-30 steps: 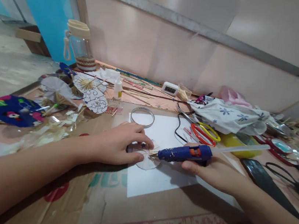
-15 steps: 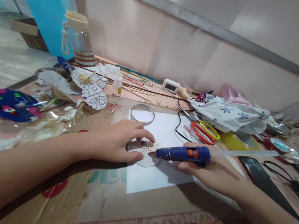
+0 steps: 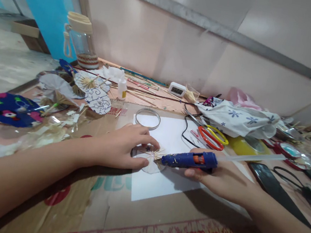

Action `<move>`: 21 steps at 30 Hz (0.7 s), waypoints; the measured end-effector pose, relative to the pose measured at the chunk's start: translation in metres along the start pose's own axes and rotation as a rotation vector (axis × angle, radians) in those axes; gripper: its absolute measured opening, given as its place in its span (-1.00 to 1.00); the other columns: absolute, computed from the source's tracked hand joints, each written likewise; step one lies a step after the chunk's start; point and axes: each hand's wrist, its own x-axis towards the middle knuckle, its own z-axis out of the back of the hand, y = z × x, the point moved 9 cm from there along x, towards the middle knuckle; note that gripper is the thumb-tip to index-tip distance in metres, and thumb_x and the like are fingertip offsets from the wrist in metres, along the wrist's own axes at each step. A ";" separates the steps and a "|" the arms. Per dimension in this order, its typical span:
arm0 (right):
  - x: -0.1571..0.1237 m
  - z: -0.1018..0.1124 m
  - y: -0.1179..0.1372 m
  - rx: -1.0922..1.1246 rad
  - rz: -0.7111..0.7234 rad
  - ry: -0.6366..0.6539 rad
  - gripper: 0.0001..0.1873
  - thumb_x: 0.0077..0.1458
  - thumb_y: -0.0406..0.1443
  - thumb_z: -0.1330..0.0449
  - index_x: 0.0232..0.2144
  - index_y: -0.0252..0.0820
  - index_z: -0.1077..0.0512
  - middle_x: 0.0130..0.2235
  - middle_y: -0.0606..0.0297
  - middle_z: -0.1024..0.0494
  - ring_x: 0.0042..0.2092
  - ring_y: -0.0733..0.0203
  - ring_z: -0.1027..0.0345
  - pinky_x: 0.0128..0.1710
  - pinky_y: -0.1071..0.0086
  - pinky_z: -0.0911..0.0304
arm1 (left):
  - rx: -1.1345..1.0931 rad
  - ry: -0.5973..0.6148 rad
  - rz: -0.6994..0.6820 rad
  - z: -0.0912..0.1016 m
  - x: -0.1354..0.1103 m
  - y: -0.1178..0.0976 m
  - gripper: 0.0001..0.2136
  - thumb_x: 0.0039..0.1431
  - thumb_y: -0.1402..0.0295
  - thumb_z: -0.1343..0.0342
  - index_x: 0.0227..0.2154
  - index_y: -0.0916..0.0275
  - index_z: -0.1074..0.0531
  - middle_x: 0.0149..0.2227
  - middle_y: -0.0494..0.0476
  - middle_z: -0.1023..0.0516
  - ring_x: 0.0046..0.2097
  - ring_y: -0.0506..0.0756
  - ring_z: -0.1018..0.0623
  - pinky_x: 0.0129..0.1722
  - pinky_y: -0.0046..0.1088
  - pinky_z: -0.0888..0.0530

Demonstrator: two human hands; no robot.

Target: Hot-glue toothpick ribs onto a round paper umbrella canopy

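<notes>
My left hand point(image 3: 122, 147) rests on a white paper sheet point(image 3: 163, 183), its thumb and fingers closed on a small round paper umbrella piece point(image 3: 152, 161) with thin wooden ribs. My right hand point(image 3: 223, 178) grips a blue hot glue gun point(image 3: 191, 161) laid on its side. Its nozzle points left and touches the centre of the umbrella piece. A clear glue stick point(image 3: 254, 156) juts from the gun's back toward the right.
Cardboard point(image 3: 96, 208) covers the work surface. A metal ring point(image 3: 148, 118), red and yellow scissors point(image 3: 213, 137), a black cord point(image 3: 185, 130), floral cloth point(image 3: 239, 118), small glue bottle point(image 3: 122, 89), digital clock point(image 3: 177, 90), finished paper umbrellas point(image 3: 89, 92), a jar point(image 3: 81, 40) and a wall behind.
The glue gun's nozzle has shifted slightly left, closer onto the umbrella's centre. My left hand has stayed in place on the piece.
</notes>
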 end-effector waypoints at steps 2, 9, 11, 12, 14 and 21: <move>0.000 0.000 -0.002 -0.006 -0.014 0.001 -0.82 0.10 -0.13 -0.31 -0.44 -0.07 -0.55 -0.48 0.36 -0.56 -0.44 0.13 -0.42 -0.48 0.35 -0.28 | 0.004 0.001 0.003 0.000 0.000 0.000 -0.59 0.25 0.18 -0.16 0.13 0.11 -0.55 -0.04 0.20 -0.53 0.01 0.26 -0.50 0.00 -0.19 -0.40; 0.001 -0.002 -0.002 0.032 -0.025 0.027 -0.80 0.10 -0.09 -0.29 -0.37 -0.05 -0.59 -0.44 0.34 -0.61 -0.40 0.10 -0.46 -0.43 0.31 -0.34 | 0.008 0.004 0.013 -0.001 0.000 0.002 -0.58 0.24 0.18 -0.18 0.14 0.11 -0.54 -0.01 0.20 -0.54 0.04 0.28 -0.51 0.04 -0.17 -0.41; 0.001 -0.002 -0.003 0.061 -0.046 0.029 -0.79 0.09 -0.08 -0.29 -0.37 -0.06 -0.59 -0.42 0.31 -0.63 -0.38 0.07 -0.49 -0.39 0.28 -0.37 | 0.012 0.001 0.016 -0.001 0.000 0.002 -0.58 0.24 0.18 -0.18 0.14 0.11 -0.54 -0.01 0.19 -0.54 0.04 0.28 -0.51 0.04 -0.18 -0.40; 0.001 -0.003 -0.003 0.071 -0.051 0.034 -0.77 0.08 -0.07 -0.29 -0.37 -0.07 -0.59 -0.41 0.30 -0.64 -0.37 0.06 -0.50 -0.37 0.27 -0.38 | 0.014 0.001 0.017 -0.001 0.000 0.002 -0.58 0.24 0.19 -0.18 0.14 0.11 -0.54 -0.01 0.19 -0.54 0.04 0.27 -0.51 0.04 -0.19 -0.40; 0.001 -0.003 -0.003 0.069 -0.055 0.039 -0.75 0.07 -0.05 -0.28 -0.39 -0.07 -0.58 -0.41 0.29 -0.65 -0.37 0.05 -0.50 -0.38 0.27 -0.37 | 0.016 0.000 0.014 0.000 0.000 0.001 -0.58 0.24 0.19 -0.18 0.13 0.12 -0.54 -0.02 0.18 -0.54 0.04 0.26 -0.52 0.04 -0.21 -0.40; 0.000 0.001 -0.006 -0.038 -0.050 -0.039 -0.69 0.08 0.00 -0.28 -0.46 -0.09 -0.49 -0.44 0.30 -0.60 -0.42 0.09 -0.44 -0.44 0.32 -0.24 | 0.008 0.003 0.011 -0.001 0.000 0.001 -0.58 0.24 0.16 -0.17 0.13 0.12 -0.54 -0.02 0.19 -0.55 0.03 0.27 -0.51 0.03 -0.19 -0.40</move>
